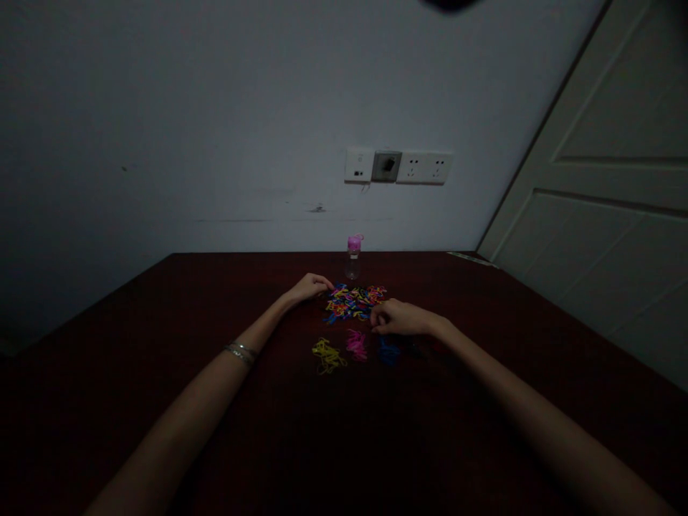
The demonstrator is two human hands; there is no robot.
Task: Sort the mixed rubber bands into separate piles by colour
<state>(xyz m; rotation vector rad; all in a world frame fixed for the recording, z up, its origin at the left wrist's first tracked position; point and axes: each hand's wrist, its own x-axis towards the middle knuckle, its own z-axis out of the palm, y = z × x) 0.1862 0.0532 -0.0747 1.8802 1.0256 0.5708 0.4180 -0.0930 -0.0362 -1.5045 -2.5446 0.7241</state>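
Observation:
A mixed heap of small coloured rubber bands [352, 304] lies on the dark red table. At its left edge is my left hand [310, 287], fingers stretched out and the fingertips touching the bands. My right hand [398, 317] is at the heap's right front edge, its fingers curled into a pinch; whatever they hold is too small and dark to make out. Nearer to me are a pile of yellow rubber bands [327, 356], a pile of pink rubber bands [356, 345] and a pile of blue rubber bands [388, 351]. The blue pile lies just below my right hand.
Behind the heap stands a clear bottle [352, 266] with a pink lid. The table [241, 279] meets a pale wall [215, 129] carrying a row of sockets [411, 168]. A panelled door [602, 193] rises at the right. The light is dim.

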